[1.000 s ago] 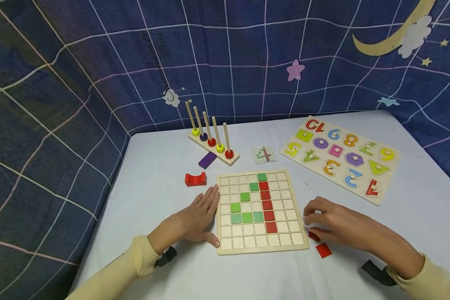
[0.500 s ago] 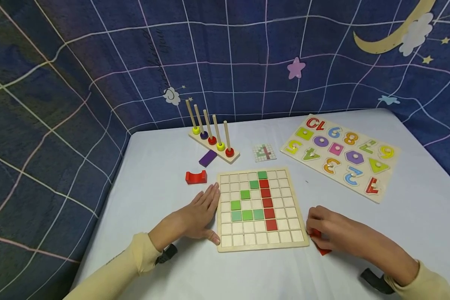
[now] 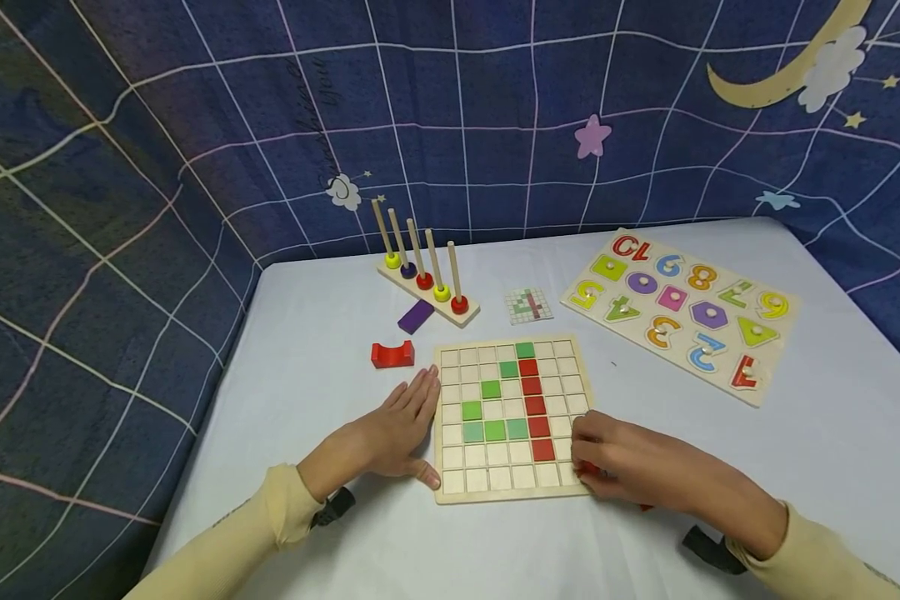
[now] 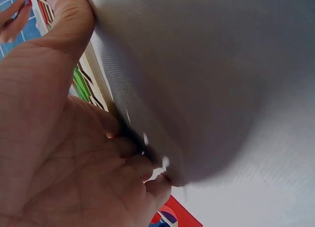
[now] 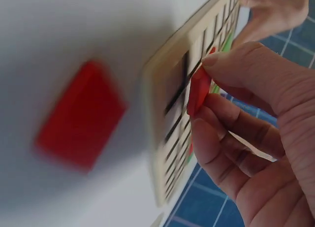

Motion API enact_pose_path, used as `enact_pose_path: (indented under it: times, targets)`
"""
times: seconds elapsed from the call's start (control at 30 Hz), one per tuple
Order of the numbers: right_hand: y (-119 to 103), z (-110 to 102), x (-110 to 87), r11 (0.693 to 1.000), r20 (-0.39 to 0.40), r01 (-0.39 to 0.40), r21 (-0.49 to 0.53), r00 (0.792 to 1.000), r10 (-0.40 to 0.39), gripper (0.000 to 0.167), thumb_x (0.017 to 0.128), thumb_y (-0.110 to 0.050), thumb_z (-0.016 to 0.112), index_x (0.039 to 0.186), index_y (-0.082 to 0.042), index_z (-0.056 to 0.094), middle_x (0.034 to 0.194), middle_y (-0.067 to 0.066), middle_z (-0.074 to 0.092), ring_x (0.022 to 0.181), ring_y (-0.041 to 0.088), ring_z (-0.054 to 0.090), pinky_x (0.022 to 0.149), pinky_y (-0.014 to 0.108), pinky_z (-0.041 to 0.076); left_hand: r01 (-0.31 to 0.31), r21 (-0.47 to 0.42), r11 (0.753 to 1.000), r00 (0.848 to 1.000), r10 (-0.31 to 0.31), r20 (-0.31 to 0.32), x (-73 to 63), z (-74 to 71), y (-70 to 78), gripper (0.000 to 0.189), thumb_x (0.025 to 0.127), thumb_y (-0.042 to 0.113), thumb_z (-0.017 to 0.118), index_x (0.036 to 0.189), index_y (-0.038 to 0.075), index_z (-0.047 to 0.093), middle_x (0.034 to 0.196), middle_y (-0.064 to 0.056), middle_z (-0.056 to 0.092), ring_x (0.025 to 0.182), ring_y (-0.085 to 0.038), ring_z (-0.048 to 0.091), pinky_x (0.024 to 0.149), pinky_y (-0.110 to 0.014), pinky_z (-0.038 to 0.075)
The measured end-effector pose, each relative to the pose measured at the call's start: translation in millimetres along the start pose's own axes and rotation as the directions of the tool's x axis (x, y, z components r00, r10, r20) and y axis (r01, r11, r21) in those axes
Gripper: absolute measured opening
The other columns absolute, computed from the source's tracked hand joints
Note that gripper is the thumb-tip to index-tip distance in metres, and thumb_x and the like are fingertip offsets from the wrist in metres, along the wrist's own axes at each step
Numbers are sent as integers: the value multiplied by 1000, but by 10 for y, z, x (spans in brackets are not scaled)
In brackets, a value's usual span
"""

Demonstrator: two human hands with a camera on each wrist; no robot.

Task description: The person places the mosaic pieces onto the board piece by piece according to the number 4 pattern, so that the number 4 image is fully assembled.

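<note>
A wooden grid board (image 3: 476, 481) lies on the table between my hands. Green square tiles (image 3: 491, 389) run along its cells in a diagonal and a short row, beside a column of red tiles (image 3: 536, 405). My left hand (image 3: 393, 433) rests along the board's left edge, fingers straight and thumb at the lower corner. Over the board's lower right part, my right hand (image 3: 637, 458) pinches a red square tile (image 5: 198, 89) between thumb and fingers. Another red tile (image 5: 82, 116) lies on the cloth beside the board, mostly hidden under the right hand in the head view.
Behind the board stand a peg stacker (image 3: 427, 287) with coloured rings, a purple block (image 3: 416, 317) and a small pattern card (image 3: 528, 306). A red arch block (image 3: 392, 356) sits above my left fingers. At the back right lies a number puzzle (image 3: 682, 312).
My right hand picked up a red tile from the table right of the board and moved left over the board's lower right edge. The left hand stayed in place.
</note>
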State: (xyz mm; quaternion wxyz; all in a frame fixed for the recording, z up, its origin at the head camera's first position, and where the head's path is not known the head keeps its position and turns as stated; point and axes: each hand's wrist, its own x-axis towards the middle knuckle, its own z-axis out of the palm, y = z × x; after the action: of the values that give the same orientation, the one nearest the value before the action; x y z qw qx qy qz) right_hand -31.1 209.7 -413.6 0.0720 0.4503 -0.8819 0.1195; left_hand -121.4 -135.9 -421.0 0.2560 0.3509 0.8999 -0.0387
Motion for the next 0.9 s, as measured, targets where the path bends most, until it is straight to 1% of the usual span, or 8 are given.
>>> enact_pose_path:
  times: [0.1, 0.17, 0.3, 0.37, 0.5, 0.67, 0.77, 0.9]
  targets:
    - [-60, 40, 137, 1000, -8, 18, -10, 1000, -19, 21, 84, -12, 90, 89, -16, 70, 98, -5, 60, 87, 5, 53, 71, 14, 52, 4, -15, 1000, 1000, -4, 4, -4, -5, -2, 141, 81, 72, 79, 170, -3, 1, 181, -21, -8, 170, -37, -4, 140, -52, 10]
    - [-97, 79, 210, 999, -15, 32, -7, 999, -32, 20, 84, -12, 89, 91, -16, 70, 101, -3, 63, 91, 7, 56, 74, 16, 55, 3, -32, 999, 1000, -3, 8, -7, -5, -3, 140, 81, 70, 81, 170, -4, 1, 181, -21, -9, 170, -37, -4, 139, -53, 10]
    - [-151, 171, 288, 998, -36, 70, 9, 997, -69, 21, 87, -7, 87, 87, -17, 68, 99, -4, 63, 92, 8, 56, 74, 15, 53, -4, -49, 999, 1000, 4, 15, -9, 1, 3, 140, 82, 69, 81, 170, -4, 0, 181, -21, -10, 170, -37, -6, 139, -53, 9]
    - [-165, 210, 298, 997, -40, 79, 24, 996, -78, 22, 87, -5, 86, 84, -18, 69, 97, -5, 62, 92, 8, 55, 74, 15, 51, -1, -45, 999, 1000, 2, 14, -10, 5, 8, 140, 81, 70, 80, 170, -3, 0, 181, -20, -10, 170, -36, -5, 140, -51, 9]
    - [-201, 223, 286, 996, -36, 71, 58, 997, -69, 24, 85, -2, 87, 82, -20, 72, 95, -7, 61, 92, 9, 53, 73, 15, 50, 11, -25, 1000, 1000, -11, 9, -17, 6, 10, 142, 80, 72, 80, 170, -2, 1, 181, -19, -9, 171, -34, -4, 140, -50, 9]
    - [-253, 218, 269, 998, -59, 62, 29, 996, -60, 25, 82, 0, 88, 79, -20, 72, 92, -9, 61, 88, 8, 51, 70, 13, 48, 11, -23, 1000, 1000, -11, 6, -20, -1, 9, 142, 79, 72, 79, 170, -3, 0, 181, -19, -9, 171, -35, -4, 140, -49, 9]
    - [-276, 207, 266, 999, -52, 45, 15, 998, -44, 23, 83, -1, 88, 81, -19, 74, 93, -8, 63, 89, 8, 52, 72, 14, 50, 13, -26, 1000, 1000, -13, 5, -24, -5, 14, 142, 79, 73, 80, 170, -2, 0, 181, -19, -9, 170, -35, -4, 140, -50, 9]
    - [-293, 207, 262, 998, -66, 51, -38, 996, -53, 20, 81, -1, 89, 85, -17, 77, 92, -7, 65, 88, 10, 54, 72, 16, 52, 18, -17, 1000, 1000, -18, 1, -12, -5, 7, 142, 79, 73, 79, 171, -2, 1, 182, -18, -9, 171, -34, -4, 140, -49, 9]
